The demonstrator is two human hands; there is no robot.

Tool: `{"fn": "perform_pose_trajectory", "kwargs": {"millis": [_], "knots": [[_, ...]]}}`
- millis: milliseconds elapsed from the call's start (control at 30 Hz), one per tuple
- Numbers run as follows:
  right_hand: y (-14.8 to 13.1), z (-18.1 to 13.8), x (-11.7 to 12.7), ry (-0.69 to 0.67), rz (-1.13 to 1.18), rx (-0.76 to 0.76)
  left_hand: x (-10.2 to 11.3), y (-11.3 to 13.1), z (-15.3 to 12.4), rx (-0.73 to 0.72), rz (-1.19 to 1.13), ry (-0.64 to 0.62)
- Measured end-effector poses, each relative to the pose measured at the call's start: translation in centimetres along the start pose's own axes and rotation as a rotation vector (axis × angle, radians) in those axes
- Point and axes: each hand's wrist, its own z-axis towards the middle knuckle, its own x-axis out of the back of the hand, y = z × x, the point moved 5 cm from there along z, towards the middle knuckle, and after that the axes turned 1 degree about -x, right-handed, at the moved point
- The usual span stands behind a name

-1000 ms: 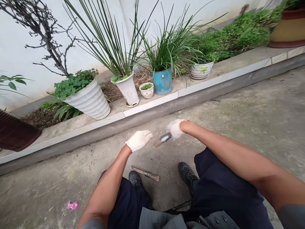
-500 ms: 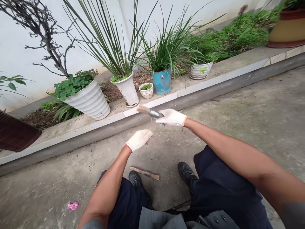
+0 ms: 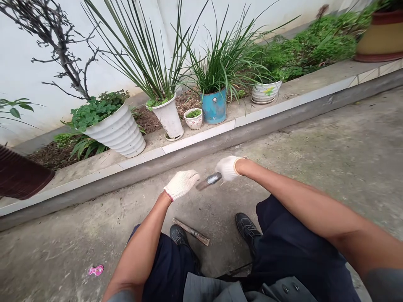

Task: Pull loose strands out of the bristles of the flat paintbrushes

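Holds with the right hand (image 3: 227, 168), dressed in a white knitted glove, a wooden stick (image 3: 204, 183) with a silvery winding (image 3: 214, 178) on it; closes the right fingers around one end; points the other end, a little blurred, down and towards the left hand (image 3: 181, 184), gloved in the same manner; carries this stick above the concrete ground (image 3: 292, 167); draws the left fingers narrowly together, just beside the free end; cannot tell whether touching it, nor whether pinching something thin between the fingertips.

Has a second wooden stick (image 3: 191, 231) lying slantwise on the ground, just beside the left shoe (image 3: 179, 235), also wound around its middle part; places the right shoe (image 3: 247, 228) apart from it; has farther to the left a small pink object (image 3: 96, 270), difficult to name with certainty; faces a tile-edged ledge (image 3: 198, 138) carrying a blue pot (image 3: 214, 108), a small white pot (image 3: 194, 122) and a ribbed white pot (image 3: 119, 133); wears dark trousers (image 3: 173, 256).
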Motion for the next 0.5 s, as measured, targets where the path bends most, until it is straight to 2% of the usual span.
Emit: {"fn": "perform_pose_trajectory", "kwargs": {"millis": [100, 167, 233, 367, 433, 500], "knots": [[-0.9, -1.8, -0.9, -0.260, 0.231, 0.170, -0.1, -0.3, 0.1, 0.006, -0.022, -0.022], [-1.3, -3.2, -0.5, -0.328, 0.391, 0.220, -0.4, -0.4, 0.3, -0.007, -0.070, -0.039], [-1.6, -4.0, 0.9, -0.209, 0.516, 0.267, -0.7, -0.3, 0.4, -0.004, -0.173, -0.046], [-1.1, -3.9, 4.4, 0.223, 0.792, 0.265, -1.0, -0.1, 0.2, 0.124, -0.420, -0.004], [0.0, -3.1, 5.4, 0.409, 0.843, 0.154, -0.8, 0.3, 0.1, 0.129, -0.409, 0.004], [1.3, -2.2, 5.7, 0.524, 0.716, -0.019, -0.6, 0.6, 0.0, 0.090, -0.318, -0.008]]}}
